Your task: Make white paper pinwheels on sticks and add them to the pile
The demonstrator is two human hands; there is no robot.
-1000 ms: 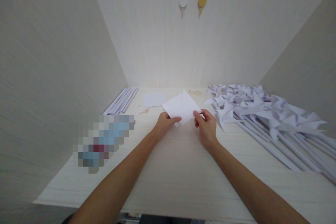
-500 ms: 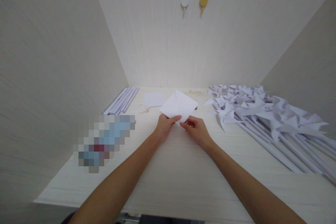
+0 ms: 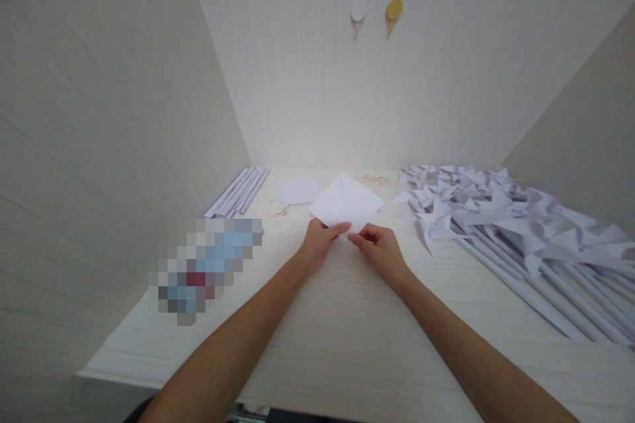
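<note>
Both forearms reaching in from bottom edge, converging at frame centre. Left hand [image 3: 317, 244] pinching near corner of paper [image 3: 346, 205], thumb on top. Right hand [image 3: 380, 248] pinching same corner from right, fingers curled close. Paper: white square, creased, standing as diamond, lifting off table [image 3: 347, 344] at centre. No readable writing; blurred patch lower left. Table pale wood grain. White pinwheels [image 3: 496, 211] on rolled sticks piling at right. Rolled tubes [image 3: 239, 190] upper left of tabletop; flat sheet [image 3: 297, 190] beside them. Two hooks [image 3: 377, 10] on wall, white and yellow.
</note>
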